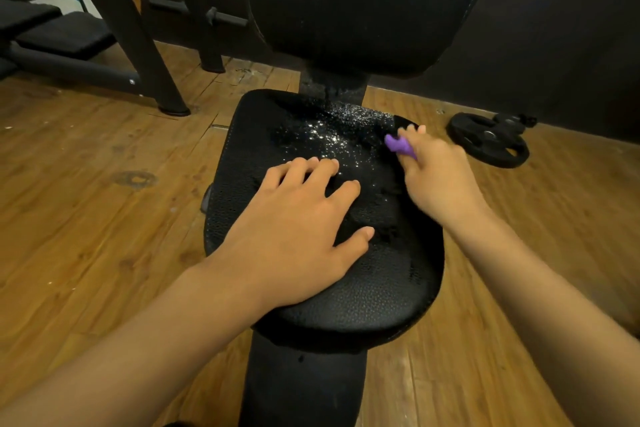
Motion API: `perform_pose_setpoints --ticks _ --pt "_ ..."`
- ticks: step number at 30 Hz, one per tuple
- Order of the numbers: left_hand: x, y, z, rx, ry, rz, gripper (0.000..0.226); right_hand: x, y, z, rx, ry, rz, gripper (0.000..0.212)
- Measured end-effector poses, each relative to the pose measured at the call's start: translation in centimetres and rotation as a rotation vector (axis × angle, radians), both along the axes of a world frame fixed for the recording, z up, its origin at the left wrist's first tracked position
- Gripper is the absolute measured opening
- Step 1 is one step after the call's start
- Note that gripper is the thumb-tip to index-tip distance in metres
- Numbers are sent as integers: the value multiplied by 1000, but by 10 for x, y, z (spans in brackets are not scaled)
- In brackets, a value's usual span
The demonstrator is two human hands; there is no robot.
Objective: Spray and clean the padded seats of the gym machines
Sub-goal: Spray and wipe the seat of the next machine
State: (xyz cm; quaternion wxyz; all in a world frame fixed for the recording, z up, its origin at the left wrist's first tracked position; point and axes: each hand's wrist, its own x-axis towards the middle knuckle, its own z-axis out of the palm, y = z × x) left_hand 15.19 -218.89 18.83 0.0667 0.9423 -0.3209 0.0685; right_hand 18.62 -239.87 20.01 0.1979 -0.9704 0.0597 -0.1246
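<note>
Here, over a wooden floor with a weight plate by the dark wall, the droplet-speckled padded seat bears the left hand spread flat, the right hand gripping a purple sprayer at its edge

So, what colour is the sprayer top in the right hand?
Purple. The head view shows the sprayer top held in the right hand.

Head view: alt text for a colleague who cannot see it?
A person's left hand rests flat on a black padded seat speckled with droplets, while the right hand grips a purple sprayer. A weight plate lies on the floor.
</note>
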Motion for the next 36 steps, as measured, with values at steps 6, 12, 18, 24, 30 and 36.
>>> perform_pose_setpoints --ticks 6,12,18,24,30,36 --pt "2 -1 -3 -53 -32 -5 67 96 -11 11 -32 41 -122 28" --pt "2 1 -4 -71 -43 -12 67 90 -9 10 -17 67 -112 25" --pt "1 1 -4 -81 -51 -20 68 12 3 0 -120 -19 21 40" --pt "2 2 -7 -79 -54 -20 64 -94 30 -3 -92 -27 111 52" --pt "3 -1 -8 -100 -72 -13 60 -49 22 -5 -76 -76 88 48" --pt "3 -3 -8 -119 -69 -6 58 61 9 1 -88 -32 -46 39"
